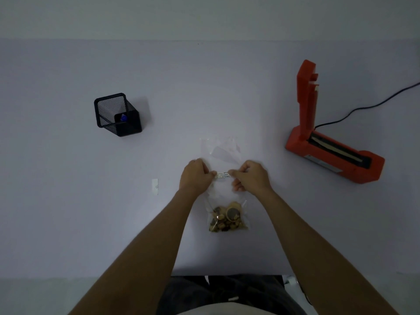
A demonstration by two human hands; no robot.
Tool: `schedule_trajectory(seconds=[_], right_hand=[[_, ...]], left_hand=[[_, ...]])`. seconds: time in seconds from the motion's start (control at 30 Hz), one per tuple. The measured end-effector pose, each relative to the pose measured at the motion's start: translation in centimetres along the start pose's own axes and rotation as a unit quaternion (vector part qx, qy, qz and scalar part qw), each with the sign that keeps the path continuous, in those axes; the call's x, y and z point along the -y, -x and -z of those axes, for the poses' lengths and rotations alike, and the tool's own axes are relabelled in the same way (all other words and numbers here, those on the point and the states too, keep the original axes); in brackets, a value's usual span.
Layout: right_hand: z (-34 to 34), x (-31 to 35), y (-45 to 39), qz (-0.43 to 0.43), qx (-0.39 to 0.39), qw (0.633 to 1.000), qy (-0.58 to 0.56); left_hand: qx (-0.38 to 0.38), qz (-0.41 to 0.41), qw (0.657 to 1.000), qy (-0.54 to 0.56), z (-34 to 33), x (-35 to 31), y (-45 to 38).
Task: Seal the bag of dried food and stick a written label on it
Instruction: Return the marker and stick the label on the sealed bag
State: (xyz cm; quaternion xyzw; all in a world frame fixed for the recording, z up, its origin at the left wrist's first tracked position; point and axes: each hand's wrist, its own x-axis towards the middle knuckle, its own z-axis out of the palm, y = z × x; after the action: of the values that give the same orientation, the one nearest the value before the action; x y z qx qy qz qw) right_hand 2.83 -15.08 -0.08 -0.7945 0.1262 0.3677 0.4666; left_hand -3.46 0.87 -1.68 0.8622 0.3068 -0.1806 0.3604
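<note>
A clear plastic bag [223,194] lies flat on the white table in front of me, its dried food [227,218] bunched at the near end. A small white written label [222,175] lies across the bag's middle. My left hand [195,175] pinches the label's left end. My right hand [251,177] pinches its right end, with the other fingers curled on the bag. The bag's far end [221,147] lies crumpled beyond my hands.
An orange heat sealer [329,142] stands at the right with its arm raised and a black cable [368,105] running off right. A black mesh pen holder [117,114] with a blue pen sits at the left. A small white backing strip [155,186] lies left of the bag.
</note>
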Motion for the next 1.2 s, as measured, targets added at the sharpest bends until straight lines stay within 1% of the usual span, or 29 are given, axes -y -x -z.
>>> schedule_trajectory(seconds=[0.17,0.3,0.53,0.63,0.8,0.9,0.97,1.0,1.07,1.1,1.13,1.2], right_hand=[[0.3,-0.3,-0.2,0.005,0.016,1.000,0.005],[0.5,-0.5,-0.3,0.009,0.028,1.000,0.007],[0.4,-0.6,-0.3,0.014,0.031,0.999,0.007],[0.1,-0.7,-0.2,0.024,0.013,1.000,0.010],[-0.5,-0.9,0.7,0.037,-0.039,0.998,0.023],[-0.3,-1.6,1.6,0.101,-0.057,0.992,0.044],[0.3,-2.7,2.6,0.177,-0.075,0.976,0.105],[0.7,-3.6,3.1,0.225,-0.088,0.960,0.142],[1.2,-5.8,3.7,0.317,-0.111,0.912,0.235],[1.5,-7.0,3.9,0.350,-0.106,0.887,0.282],[1.8,-8.2,4.0,0.370,-0.093,0.864,0.328],[2.1,-10.1,4.5,0.368,-0.059,0.834,0.407]], left_hand=[[0.005,-0.004,1.000,0.006,-0.2,0.2,-0.1],[0.024,-0.030,0.999,0.009,0.4,0.6,0.1],[0.008,-0.026,0.999,0.028,0.3,0.5,0.2],[-0.007,-0.029,0.999,0.026,0.0,0.7,0.5],[-0.056,-0.089,0.994,-0.004,-0.8,1.4,1.5],[-0.084,-0.141,0.986,0.005,-0.7,1.8,3.0],[-0.109,-0.200,0.973,-0.045,-0.6,2.4,4.6],[-0.114,-0.229,0.964,-0.074,-0.7,2.8,5.6],[-0.107,-0.272,0.948,-0.130,-1.3,4.1,7.4],[-0.096,-0.291,0.938,-0.161,-1.9,4.8,8.1],[-0.081,-0.308,0.928,-0.192,-2.6,5.4,8.8],[-0.045,-0.325,0.914,-0.237,-3.7,6.6,9.6]])
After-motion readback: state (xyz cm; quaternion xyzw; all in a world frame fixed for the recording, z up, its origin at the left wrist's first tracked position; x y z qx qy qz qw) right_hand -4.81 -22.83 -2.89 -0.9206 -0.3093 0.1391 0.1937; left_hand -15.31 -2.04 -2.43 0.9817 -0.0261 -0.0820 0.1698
